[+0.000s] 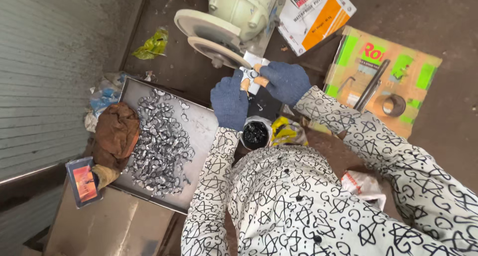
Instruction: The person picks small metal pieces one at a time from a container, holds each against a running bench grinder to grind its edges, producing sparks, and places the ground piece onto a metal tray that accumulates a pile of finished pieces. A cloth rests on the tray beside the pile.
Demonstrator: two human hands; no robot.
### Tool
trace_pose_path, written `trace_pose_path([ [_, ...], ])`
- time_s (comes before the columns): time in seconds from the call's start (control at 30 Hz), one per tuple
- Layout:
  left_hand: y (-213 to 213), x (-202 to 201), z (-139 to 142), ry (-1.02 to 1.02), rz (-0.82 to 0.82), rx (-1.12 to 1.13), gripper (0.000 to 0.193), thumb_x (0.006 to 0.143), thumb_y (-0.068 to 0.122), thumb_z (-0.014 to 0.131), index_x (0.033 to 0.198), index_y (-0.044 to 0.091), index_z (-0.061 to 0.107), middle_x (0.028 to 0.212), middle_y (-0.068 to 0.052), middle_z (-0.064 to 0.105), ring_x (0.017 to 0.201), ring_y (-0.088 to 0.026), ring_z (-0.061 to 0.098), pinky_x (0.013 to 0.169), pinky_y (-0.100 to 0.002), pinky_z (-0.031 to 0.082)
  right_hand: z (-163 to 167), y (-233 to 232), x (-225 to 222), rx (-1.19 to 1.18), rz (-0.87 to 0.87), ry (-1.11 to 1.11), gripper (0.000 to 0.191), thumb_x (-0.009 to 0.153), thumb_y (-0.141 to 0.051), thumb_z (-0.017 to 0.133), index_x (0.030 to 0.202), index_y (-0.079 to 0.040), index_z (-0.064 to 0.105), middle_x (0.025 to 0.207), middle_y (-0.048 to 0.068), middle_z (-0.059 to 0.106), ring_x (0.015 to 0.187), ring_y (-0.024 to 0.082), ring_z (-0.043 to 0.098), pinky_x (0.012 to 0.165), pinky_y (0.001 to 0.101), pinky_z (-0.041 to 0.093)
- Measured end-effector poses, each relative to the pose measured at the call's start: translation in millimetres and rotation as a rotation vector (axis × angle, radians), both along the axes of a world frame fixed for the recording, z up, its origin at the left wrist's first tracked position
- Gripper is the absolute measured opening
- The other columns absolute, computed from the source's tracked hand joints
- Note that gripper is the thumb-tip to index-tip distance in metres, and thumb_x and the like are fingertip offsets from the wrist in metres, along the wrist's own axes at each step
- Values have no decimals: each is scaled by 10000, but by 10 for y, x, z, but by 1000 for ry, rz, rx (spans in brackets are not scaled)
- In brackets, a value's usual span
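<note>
— What sits nearest the person?
— A cup of black bits (255,134), beside the tray (201,124) of metal pieces (162,146).
— And the hands?
— Further out, left hand (230,102) and right hand (286,81), gloved, each grip pinched on one small metal part (250,74) by the machine's wheel (211,42).

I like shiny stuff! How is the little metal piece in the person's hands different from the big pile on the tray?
The metal piece is single, pinched between both gloved hands; the pile is many pieces lying loose on the tray, untouched. The held piece sits beside the grinding wheel; the pile lies beside a brown rag. Both look silvery.
</note>
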State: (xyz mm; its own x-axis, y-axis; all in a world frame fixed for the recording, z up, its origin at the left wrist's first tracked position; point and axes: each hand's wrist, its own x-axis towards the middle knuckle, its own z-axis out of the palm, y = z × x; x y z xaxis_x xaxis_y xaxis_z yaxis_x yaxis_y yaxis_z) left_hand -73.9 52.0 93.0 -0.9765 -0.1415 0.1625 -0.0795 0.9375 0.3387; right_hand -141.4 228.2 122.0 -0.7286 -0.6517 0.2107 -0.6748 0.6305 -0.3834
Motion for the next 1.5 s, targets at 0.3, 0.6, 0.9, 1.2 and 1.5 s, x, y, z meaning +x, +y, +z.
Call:
trace_pose_path([
  [0.3, -106, -181, -175, -11, -39, -60, 170, 918, 304, 671, 1046, 193, 684, 871, -57, 627, 806, -269, 645, 725, -455, 460, -145, 75, -303, -36, 114, 3, 302, 956, -398, 727, 1071, -120, 706, 877, 92, 669, 751, 313, 676, 592, 438, 499],
  [0.6, 105, -93, -355, 32, 34, -77, 363, 839, 232, 696, 1191, 160, 645, 910, -57, 632, 839, -271, 650, 739, -452, 474, -352, 118, -1008, 23, 610, -13, 311, 896, -311, 743, 1132, -110, 710, 865, 78, 649, 801, 309, 664, 658, 444, 512],
  [0.9, 104, -27, -523, 135, 9, -8, 347, 891, 199, 709, 1230, 155, 655, 993, -74, 676, 911, -283, 664, 781, -457, 500, -211, 30, -919, 32, 516, -118, 371, 933, -256, 763, 1231, -52, 678, 942, 88, 707, 849, 218, 672, 742, 368, 551],
  [1.2, 219, 963, 112, 176, -5, 802, 323, 958, 57, 667, 1280, 52, 678, 1102, -112, 725, 1004, -238, 707, 887, -357, 570, 221, 213, 696, -483, -104, -686, 376, 946, -141, 754, 1280, 10, 673, 1073, 94, 772, 919, 144, 709, 812, 308, 572],
  [1.5, 168, 1410, 259, 205, 137, 1402, 329, 992, 25, 702, 1318, -8, 672, 1164, -135, 719, 942, -143, 658, 785, -280, 554, 738, 52, 1093, -530, 266, -264, 306, 939, -18, 785, 1215, -6, 654, 1062, 141, 726, 870, 229, 758, 714, 316, 619],
])
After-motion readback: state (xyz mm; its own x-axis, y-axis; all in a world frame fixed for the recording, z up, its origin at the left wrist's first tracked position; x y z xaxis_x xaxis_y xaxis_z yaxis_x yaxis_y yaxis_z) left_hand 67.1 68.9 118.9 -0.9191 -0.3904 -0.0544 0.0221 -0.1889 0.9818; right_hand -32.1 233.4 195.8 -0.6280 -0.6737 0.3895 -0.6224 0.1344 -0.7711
